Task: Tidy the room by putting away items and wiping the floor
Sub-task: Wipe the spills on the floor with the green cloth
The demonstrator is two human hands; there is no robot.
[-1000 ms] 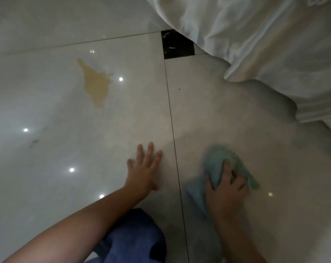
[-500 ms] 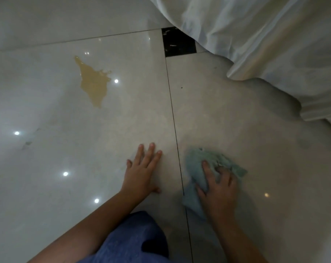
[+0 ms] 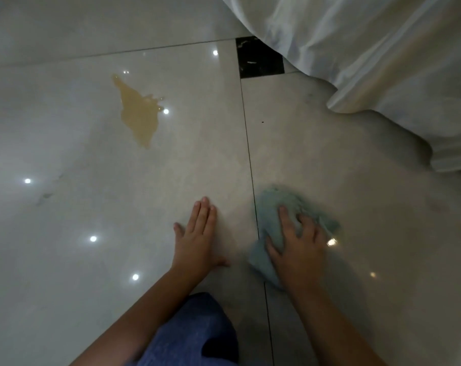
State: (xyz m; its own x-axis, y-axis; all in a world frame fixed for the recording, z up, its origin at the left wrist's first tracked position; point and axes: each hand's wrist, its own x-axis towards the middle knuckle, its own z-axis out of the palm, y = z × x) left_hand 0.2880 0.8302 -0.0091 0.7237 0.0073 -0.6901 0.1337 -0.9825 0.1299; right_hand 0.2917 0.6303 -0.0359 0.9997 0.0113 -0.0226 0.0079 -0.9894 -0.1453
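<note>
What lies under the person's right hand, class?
A bunched blue-green cloth lies under the right hand, pressed onto the pale floor tile. The tile directly beneath the cloth is covered, so any dirt or wetness there cannot be seen.

L hand (image 3: pixel 197 244) flat, R hand (image 3: pixel 300 248) curled

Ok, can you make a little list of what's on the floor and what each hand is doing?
left hand: flat on the floor, fingers straight
right hand: grips the cloth, pressing it down
cloth: blue-green, bunched, just right of the tile seam
spill: yellow-brown puddle, up and left of both hands, not wiped yet
sheet: white, hangs at upper right
</note>
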